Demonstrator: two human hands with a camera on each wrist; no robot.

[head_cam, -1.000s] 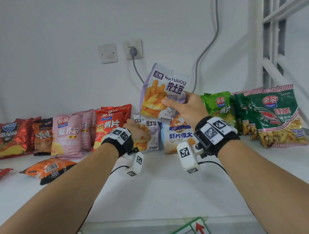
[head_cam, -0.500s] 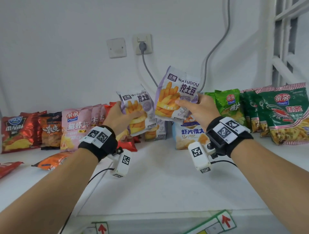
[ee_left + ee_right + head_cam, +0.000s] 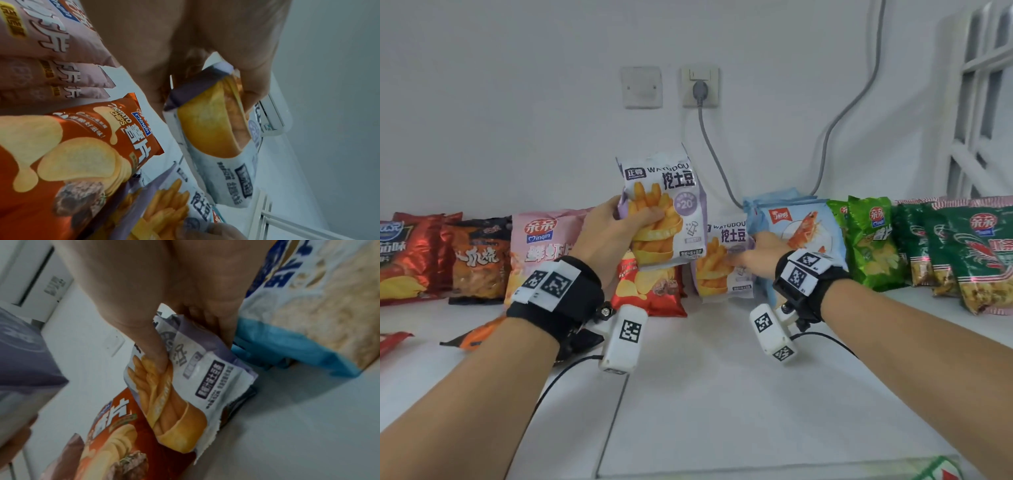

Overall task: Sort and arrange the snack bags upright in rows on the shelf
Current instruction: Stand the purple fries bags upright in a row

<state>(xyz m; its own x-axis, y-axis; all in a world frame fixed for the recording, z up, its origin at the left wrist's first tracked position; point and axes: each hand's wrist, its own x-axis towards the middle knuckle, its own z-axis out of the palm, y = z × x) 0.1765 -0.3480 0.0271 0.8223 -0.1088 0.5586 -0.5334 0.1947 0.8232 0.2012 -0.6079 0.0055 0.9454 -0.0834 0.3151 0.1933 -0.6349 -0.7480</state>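
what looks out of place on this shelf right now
An orange bag lies flat near the front left of the shelf, partly hidden by the left arm, while the other bags stand in a row along the wall. A red bag's tip also lies flat at the far left edge.

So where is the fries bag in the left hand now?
In the head view, the left hand holds the fries bag raised at centre, above the red chips bag, below the wall socket.

Two fry bags [image 3: 664, 209]; one red chip bag [image 3: 650, 291]; three pink bags [image 3: 41, 48]; two hands [image 3: 609, 236].
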